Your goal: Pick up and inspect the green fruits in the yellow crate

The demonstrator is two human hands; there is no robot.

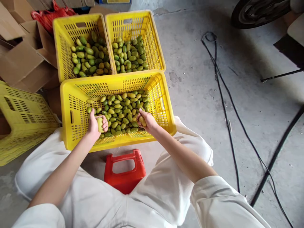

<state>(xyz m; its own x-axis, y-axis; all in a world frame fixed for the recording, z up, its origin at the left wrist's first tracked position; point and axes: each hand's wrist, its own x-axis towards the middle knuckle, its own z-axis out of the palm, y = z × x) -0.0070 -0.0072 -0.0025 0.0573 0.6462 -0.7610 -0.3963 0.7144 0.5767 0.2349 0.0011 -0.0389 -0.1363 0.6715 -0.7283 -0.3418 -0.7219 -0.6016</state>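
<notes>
Over the near yellow crate [114, 144], my left hand [95, 124] is closed around a pale yellow-green oval fruit [100, 125]. At the crate's right side, my right hand [147, 121] is wrapped round another yellowish fruit [142, 121], mostly covered by the fingers. Below both hands lies a layer of loose green and yellow oval fruits [121, 110]. Behind stand two more yellow crates, a left one [57, 47] and a right one [154, 38], each partly filled with similar fruits.
A red plastic stool [123, 177] is between my legs. Cardboard boxes [23, 60] and a red bag [51, 15] are at the upper left, above another yellow crate [26, 117]. Black cables [223, 104] lie on the concrete floor near a vehicle wheel [258, 12].
</notes>
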